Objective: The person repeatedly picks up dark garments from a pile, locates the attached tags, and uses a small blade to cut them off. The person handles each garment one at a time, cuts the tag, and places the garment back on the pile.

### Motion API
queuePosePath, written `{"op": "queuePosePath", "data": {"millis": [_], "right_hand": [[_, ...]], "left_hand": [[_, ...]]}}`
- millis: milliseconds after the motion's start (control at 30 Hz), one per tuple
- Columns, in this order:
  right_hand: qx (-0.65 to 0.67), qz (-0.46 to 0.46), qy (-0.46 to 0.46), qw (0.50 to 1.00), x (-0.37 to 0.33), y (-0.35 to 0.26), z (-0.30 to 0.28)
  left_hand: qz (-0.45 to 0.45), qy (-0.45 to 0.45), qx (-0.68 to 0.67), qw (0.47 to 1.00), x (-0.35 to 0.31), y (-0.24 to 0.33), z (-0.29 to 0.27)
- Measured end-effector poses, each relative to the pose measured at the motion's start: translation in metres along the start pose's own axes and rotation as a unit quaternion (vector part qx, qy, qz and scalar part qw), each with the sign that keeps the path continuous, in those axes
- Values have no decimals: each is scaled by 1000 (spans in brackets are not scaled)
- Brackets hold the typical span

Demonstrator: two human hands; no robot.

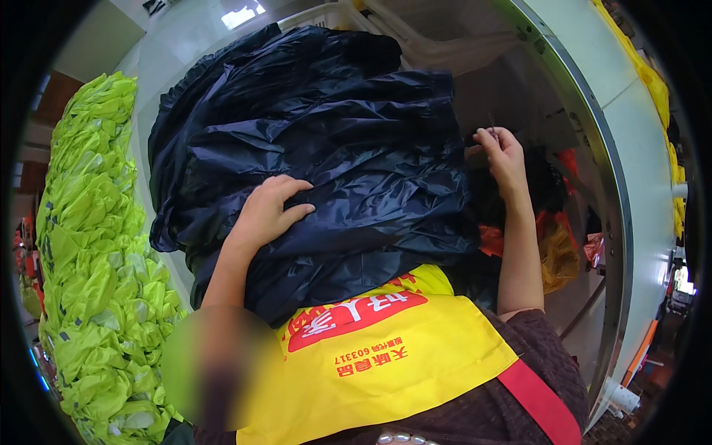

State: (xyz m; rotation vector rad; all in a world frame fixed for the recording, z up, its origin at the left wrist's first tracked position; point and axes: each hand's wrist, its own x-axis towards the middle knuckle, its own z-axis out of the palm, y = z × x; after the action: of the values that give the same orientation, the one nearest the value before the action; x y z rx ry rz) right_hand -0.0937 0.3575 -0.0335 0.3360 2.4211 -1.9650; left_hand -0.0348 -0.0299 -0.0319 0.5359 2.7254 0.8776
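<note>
Yellow apron (386,356) nearest, a worker's left hand (268,211), fingers spread, presses the crumpled navy nylon garment heap (326,148) across the lap while the right hand (503,157) pinches its far edge; steady flat pressure seems wise.

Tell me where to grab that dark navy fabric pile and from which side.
Grip the dark navy fabric at its near left folded edge, beside the left hand resting flat on it, coming from the left. The bunched folds there probably offer a thick ridge; the right hand occupies the far right edge.
</note>
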Motion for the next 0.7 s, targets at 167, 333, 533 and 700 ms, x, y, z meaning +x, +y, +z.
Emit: {"op": "queuePosePath", "data": {"millis": [167, 333, 533, 700], "right_hand": [[-48, -43, -85, 994, 5, -12, 24], [75, 42, -110, 990, 10, -12, 18], [314, 150, -135, 928, 3, -36, 14], [353, 173, -150, 907, -2, -31, 10]], "left_hand": [[-15, 16, -13, 1000, 0, 0, 2], [-1, 64, 22, 998, 9, 21, -10], [143, 111, -21, 983, 31, 111, -4], [128, 102, 18, 986, 72, 102, 39]]}}
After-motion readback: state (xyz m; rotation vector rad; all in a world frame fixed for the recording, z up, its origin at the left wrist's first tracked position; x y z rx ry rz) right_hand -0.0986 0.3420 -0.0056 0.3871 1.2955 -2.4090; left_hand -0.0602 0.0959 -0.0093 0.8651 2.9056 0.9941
